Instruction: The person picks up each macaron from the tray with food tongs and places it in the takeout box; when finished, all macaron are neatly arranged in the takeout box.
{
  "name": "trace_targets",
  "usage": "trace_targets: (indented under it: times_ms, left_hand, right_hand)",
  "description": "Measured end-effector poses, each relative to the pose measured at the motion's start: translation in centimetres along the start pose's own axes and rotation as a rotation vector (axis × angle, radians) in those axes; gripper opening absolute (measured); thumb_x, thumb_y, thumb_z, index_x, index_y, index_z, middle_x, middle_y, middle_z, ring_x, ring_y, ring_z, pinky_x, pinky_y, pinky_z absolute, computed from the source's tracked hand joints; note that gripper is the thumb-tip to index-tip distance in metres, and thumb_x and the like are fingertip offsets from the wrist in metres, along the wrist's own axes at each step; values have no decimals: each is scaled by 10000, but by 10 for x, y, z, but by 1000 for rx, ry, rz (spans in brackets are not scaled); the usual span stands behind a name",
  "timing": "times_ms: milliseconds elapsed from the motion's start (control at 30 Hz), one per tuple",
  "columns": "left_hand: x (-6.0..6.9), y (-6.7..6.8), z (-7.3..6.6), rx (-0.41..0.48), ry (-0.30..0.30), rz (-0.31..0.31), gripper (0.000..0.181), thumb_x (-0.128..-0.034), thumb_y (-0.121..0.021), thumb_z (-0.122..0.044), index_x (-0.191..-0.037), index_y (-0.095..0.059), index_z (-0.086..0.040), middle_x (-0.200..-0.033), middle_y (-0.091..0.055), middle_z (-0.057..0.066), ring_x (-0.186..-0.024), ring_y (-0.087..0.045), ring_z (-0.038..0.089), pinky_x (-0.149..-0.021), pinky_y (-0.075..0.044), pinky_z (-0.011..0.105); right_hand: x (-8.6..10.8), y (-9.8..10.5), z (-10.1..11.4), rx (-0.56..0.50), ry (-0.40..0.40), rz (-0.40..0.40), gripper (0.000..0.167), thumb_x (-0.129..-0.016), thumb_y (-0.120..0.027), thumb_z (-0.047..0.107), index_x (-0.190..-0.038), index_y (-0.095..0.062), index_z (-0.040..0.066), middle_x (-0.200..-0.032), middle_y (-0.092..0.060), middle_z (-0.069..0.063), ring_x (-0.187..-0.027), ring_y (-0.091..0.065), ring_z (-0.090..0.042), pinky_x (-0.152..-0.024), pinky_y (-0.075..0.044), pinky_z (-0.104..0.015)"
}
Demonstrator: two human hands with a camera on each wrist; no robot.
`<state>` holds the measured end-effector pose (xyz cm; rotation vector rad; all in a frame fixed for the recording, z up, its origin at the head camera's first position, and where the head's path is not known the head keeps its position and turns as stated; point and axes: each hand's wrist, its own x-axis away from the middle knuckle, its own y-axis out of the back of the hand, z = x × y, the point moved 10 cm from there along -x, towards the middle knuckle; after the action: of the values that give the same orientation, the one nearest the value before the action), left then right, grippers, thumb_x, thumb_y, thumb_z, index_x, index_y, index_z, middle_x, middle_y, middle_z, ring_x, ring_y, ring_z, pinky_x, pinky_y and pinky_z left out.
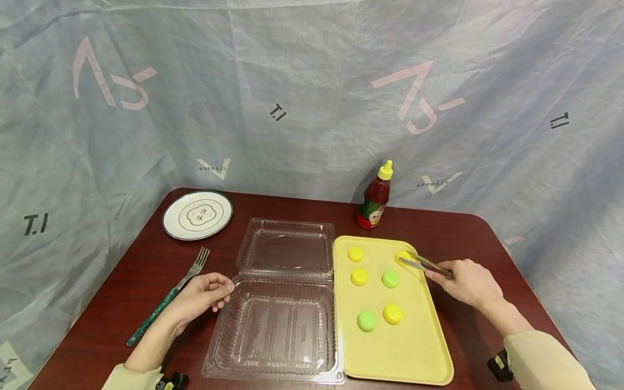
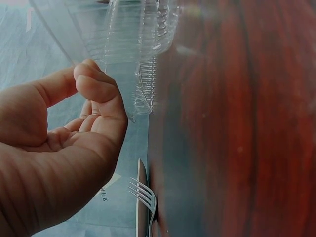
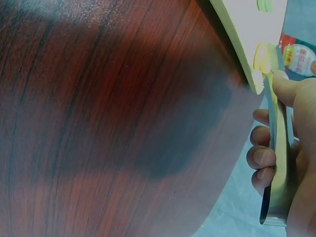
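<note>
My left hand (image 1: 207,294) pinches the upper left rim of a clear plastic clamshell box (image 1: 275,325) between thumb and index finger. The box lies opened flat, its lid (image 1: 287,246) toward the back. Metal tongs (image 3: 279,163) are gripped in my right hand (image 1: 470,281), fingers wrapped around them. Their tips are at a yellow macaron (image 1: 402,258) near the far right corner of a yellow tray (image 1: 404,357). Several other macarons, yellow (image 1: 392,313) and green (image 1: 367,320), sit spread over the tray. Whether the tips press firmly on the macaron is hard to see.
A white plate (image 1: 175,216) stands at the back left, with a fork (image 1: 168,298) in front of it, beside my left forearm. Behind the tray a red sauce bottle (image 1: 377,197) with a yellow cap stands upright. Grey cloth (image 1: 312,108) hangs behind the dark wooden table (image 1: 117,276).
</note>
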<state>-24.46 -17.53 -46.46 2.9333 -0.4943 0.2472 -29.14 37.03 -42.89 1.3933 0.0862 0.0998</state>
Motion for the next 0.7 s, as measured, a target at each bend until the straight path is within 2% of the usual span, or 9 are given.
trace_targets:
  times_ms: [200,467,700]
  left_hand:
    - [1,0,-1,0,0,-2,205,-987,-602,-89,-1048,-558,102,-772,-587,46,-641,-528,95,-576,-462,209]
    - [1,-1,-1,3,6,-1,192,-991,-595,-86,-1044,-558,94,-775,-592,39,-640,-527,88,-574,-459,208]
    - [1,-1,-2,3,-5,9,188,-990,-590,-78,-1045,-555,98,-783,-597,41,-641,-528,85,-574,-460,206]
  right_hand:
    - [1,0,0,1,1,-3,590,-888,-644,615,-1172,-740,107,-948,-728,-36,-675,-568,-141,-524,-424,-357]
    - [2,3,3,-5,0,5,494,-900,-677,541,-1146,-747,118,-813,-673,56,-614,-495,-138,-497,-371,-330]
    - [3,12,9,-17,10,-1,469,-907,-661,557,-1122,-750,149,-743,-620,96,-588,-472,-138,-487,-352,-326]
